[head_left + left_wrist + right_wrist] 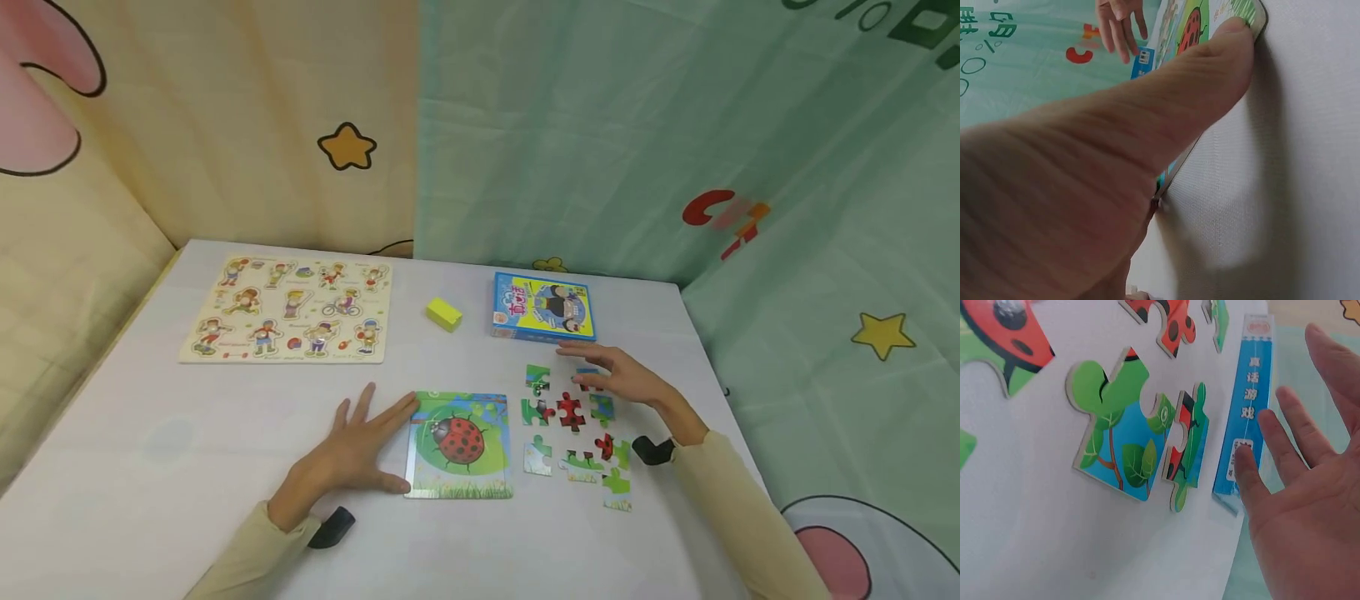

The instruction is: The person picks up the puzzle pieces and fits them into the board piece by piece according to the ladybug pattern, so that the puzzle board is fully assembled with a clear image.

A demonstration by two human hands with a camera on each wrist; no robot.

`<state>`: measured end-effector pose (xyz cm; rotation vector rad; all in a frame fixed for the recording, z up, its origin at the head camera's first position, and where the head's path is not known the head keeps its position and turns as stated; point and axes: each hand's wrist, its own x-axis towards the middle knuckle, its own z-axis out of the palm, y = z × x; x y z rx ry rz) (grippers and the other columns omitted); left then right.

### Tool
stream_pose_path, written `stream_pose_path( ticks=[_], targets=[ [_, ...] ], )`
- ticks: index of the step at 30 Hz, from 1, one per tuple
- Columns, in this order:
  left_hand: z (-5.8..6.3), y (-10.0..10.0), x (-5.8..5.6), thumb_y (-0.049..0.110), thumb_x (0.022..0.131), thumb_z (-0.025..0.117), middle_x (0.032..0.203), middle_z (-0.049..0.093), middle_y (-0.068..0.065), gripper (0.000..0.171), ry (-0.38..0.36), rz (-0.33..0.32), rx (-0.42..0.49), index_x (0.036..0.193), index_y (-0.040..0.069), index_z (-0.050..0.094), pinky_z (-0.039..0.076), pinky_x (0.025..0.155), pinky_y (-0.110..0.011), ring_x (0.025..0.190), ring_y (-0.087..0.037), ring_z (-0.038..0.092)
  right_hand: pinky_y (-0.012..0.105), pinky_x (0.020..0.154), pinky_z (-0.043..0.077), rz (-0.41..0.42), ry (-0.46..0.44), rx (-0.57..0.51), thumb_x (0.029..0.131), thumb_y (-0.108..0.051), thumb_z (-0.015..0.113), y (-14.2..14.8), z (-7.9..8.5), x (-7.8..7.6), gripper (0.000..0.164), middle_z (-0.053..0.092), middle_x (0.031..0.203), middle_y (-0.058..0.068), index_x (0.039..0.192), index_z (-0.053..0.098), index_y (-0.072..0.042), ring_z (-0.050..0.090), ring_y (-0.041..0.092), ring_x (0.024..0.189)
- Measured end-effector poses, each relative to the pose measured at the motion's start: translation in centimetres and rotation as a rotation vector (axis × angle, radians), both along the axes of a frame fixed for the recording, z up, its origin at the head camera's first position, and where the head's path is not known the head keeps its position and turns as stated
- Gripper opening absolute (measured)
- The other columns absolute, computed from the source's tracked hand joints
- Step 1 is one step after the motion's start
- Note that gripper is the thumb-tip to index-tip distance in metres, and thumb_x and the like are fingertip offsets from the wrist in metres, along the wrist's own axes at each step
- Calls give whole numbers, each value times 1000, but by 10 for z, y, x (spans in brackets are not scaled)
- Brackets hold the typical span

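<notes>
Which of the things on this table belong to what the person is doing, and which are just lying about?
Seemingly part of the job:
ladybug board, touched by the left hand
loose puzzle pieces, near the right hand

Apparently just lying about:
board of cartoon figures
yellow block
blue-edged box

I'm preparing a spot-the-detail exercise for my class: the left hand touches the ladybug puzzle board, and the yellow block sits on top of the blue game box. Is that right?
Not quite: the yellow block isn't on the blue game box; the head view shows it on the white tabletop, left of the box. The left hand does touch the ladybug puzzle board.
</notes>
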<state>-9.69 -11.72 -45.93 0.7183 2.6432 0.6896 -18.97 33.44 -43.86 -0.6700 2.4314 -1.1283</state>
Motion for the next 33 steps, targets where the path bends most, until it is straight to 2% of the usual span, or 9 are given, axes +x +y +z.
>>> stream_pose_path(
  ticks=[4,10,18,33],
  targets=[
    [1,0,-1,51,65,89,165,28,-4,115,-4,-1,-11,157,14,32,3,112,-79,148,-59,2,68,114,29,0,-40,12,98,-20,65,2,2,-4,48,40,158,13,144,54,-9,30,41,148],
    [3,2,-4,51,63,90,166,27,-4,116,-3,1,-45,156,14,34,6,110,-82,147,-60,4,67,116,26,27,-65,10,95,-19,69,-2,1,-8,43,45,155,13,138,62,-13,29,38,149],
    [7,9,-8,50,59,93,164,29,-8,116,-16,9,-89,153,12,38,12,108,-84,145,-62,9,66,115,30,120,-68,-21,94,-11,68,-11,-13,-10,38,48,149,21,131,65,-2,37,44,143],
    [12,11,-10,51,59,93,163,29,-9,115,-22,-13,-127,152,10,39,15,105,-85,144,-62,13,62,112,34,153,-42,69,91,-13,73,-28,-17,-15,38,52,142,17,129,68,-9,43,38,135]
  ],
)
